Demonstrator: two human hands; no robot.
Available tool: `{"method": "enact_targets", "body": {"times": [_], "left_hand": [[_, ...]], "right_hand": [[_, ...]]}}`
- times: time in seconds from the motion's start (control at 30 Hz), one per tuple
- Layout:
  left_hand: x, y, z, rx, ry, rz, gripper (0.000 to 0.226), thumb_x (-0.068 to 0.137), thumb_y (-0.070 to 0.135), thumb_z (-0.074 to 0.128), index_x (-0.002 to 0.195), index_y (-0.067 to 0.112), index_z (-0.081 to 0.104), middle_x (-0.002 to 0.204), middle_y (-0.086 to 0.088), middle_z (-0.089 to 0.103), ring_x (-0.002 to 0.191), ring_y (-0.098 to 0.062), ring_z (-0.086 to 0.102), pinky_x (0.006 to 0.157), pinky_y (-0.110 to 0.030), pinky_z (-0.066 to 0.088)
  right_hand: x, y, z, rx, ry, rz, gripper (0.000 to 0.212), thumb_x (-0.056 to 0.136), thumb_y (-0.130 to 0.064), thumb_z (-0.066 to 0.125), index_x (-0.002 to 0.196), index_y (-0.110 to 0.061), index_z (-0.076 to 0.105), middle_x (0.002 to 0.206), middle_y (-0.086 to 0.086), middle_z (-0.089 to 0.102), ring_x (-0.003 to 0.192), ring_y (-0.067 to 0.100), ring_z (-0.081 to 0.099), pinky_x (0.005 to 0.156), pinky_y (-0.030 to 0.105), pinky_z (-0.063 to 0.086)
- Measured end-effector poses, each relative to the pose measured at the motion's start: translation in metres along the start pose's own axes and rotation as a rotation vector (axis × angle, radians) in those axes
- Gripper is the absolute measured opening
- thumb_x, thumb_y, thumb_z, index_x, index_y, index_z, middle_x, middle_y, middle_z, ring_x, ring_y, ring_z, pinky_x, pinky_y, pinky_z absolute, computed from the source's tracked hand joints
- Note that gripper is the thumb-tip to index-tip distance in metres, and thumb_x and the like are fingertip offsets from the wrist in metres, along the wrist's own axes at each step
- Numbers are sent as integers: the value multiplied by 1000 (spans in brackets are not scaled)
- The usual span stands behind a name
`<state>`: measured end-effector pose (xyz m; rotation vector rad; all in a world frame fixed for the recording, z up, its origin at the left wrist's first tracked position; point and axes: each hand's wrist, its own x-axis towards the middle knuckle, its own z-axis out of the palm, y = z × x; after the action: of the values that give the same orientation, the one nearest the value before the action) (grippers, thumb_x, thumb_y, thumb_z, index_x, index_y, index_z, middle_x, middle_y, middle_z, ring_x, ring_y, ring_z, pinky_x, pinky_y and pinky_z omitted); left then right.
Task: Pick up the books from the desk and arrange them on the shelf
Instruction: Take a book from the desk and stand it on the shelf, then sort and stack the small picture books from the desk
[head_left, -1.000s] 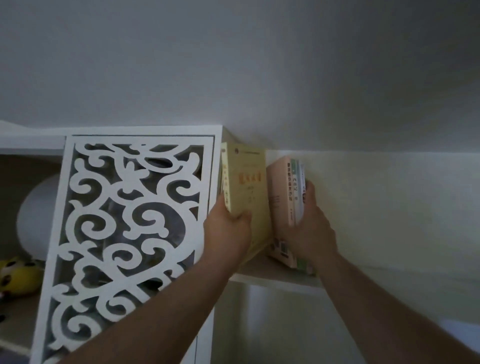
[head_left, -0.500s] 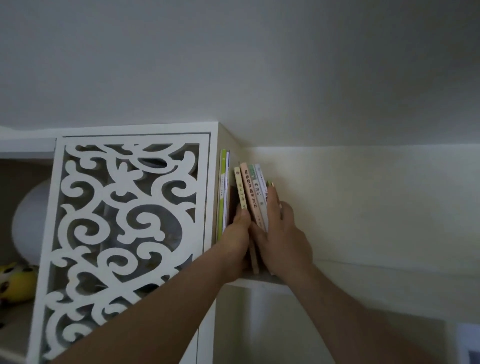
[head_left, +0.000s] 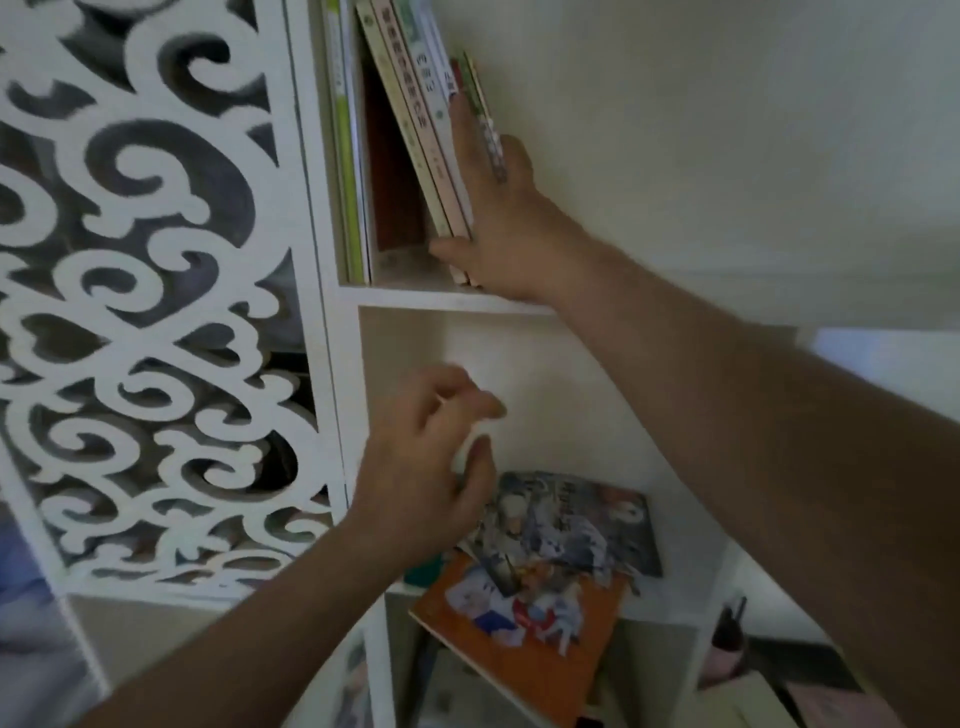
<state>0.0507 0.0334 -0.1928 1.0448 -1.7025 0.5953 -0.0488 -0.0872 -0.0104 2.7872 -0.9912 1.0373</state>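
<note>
up top, right hand (head_left: 498, 218) gripping leaning books (head_left: 415, 104) on shelf (head_left: 441, 299), left hand (head_left: 426, 467) loosely curled, seemingly empty

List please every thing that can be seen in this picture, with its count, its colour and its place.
leaning books: about four, cream, pink and green spines, upper shelf, tilted left
upright books: two or so, green and white, against the shelf's left wall
upper shelf board: one, white
scrollwork panel: one, white, left
comic books: two, one orange, one grey, lying on the lower shelf
wall: cream, right
right hand: one, holds the leaning books
left hand: one, empty, in front of the lower compartment
</note>
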Motion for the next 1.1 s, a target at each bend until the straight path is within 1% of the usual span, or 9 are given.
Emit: {"method": "enact_targets", "body": {"times": [0.13, 0.2, 0.27, 0.37, 0.47, 0.6, 0.7, 0.97, 1.1], "left_hand": [[-72, -14, 59, -45, -579, -254, 36, 93, 40, 68, 128, 30, 70, 133, 1, 64, 124, -22, 60, 101, -23, 45], [-83, -17, 79, -52, -792, -371, 54, 97, 55, 64, 145, 34, 57, 153, 4, 49, 142, -19, 44, 109, -19, 33], [-88, -24, 98, -21, -1000, -412, 74, 95, 71, 55, 159, 40, 35, 167, 4, 26, 158, -25, 17, 126, -34, 18], [-90, -35, 119, 88, -1181, -432, 98, 80, 96, 42, 162, 52, 11, 175, 6, 0, 161, -29, -10, 129, -54, 0], [-79, -36, 121, 112, -1322, -380, 100, 79, 97, 41, 162, 54, 6, 175, 2, 1, 161, -32, -4, 128, -56, 10], [-67, -24, 123, 174, -1367, -209, 79, 97, 79, 38, 164, 45, 15, 166, -11, 27, 151, -39, 28, 118, -50, 34], [-71, -19, 125, 180, -1355, -207, 76, 99, 74, 39, 164, 42, 16, 167, -13, 23, 152, -41, 25, 119, -52, 33], [-61, -14, 119, 214, -1299, -101, 55, 107, 44, 45, 160, 30, 35, 128, -18, 62, 113, -36, 62, 92, -44, 56], [-61, -13, 107, 117, -1111, -283, 55, 109, 35, 44, 161, 34, 28, 125, -13, 65, 100, -24, 64, 83, -34, 54]], "right_hand": [[-61, 18, -5, -31, 126, -127, 77, 100, -32, 63, 165, -27, 23, 167, 8, 27, 147, 23, 40, 120, 33, 37], [-110, 34, 5, -19, 466, -245, 46, 93, -10, 62, 139, -8, 59, 138, 14, 56, 126, 22, 55, 106, 17, 40], [-161, 52, 27, -16, 652, -270, 25, 87, -2, 61, 110, 0, 72, 110, 16, 64, 102, 24, 59, 89, 19, 44], [-219, 100, 84, 43, 432, 27, 19, 88, -14, 62, 105, -14, 71, 108, 0, 55, 97, 15, 55, 80, 29, 49], [-261, 147, 137, 3, 63, 436, 30, 94, -26, 68, 124, -32, 68, 121, -11, 49, 109, 19, 59, 90, 37, 56], [-291, 157, 161, 104, -51, 579, 32, 97, -22, 64, 129, -26, 64, 122, -9, 49, 116, 18, 55, 103, 35, 49], [-299, 152, 164, 220, -5, 641, 39, 95, -22, 67, 133, -29, 62, 123, -11, 45, 115, 14, 55, 106, 33, 49], [-308, 143, 157, 281, 307, 618, 32, 95, -10, 72, 124, -23, 65, 123, -8, 52, 110, 3, 56, 97, 34, 55], [-303, 122, 144, 602, 468, 738, 48, 100, -27, 68, 141, -38, 46, 131, -31, 50, 117, -18, 50, 97, 13, 45]]}}
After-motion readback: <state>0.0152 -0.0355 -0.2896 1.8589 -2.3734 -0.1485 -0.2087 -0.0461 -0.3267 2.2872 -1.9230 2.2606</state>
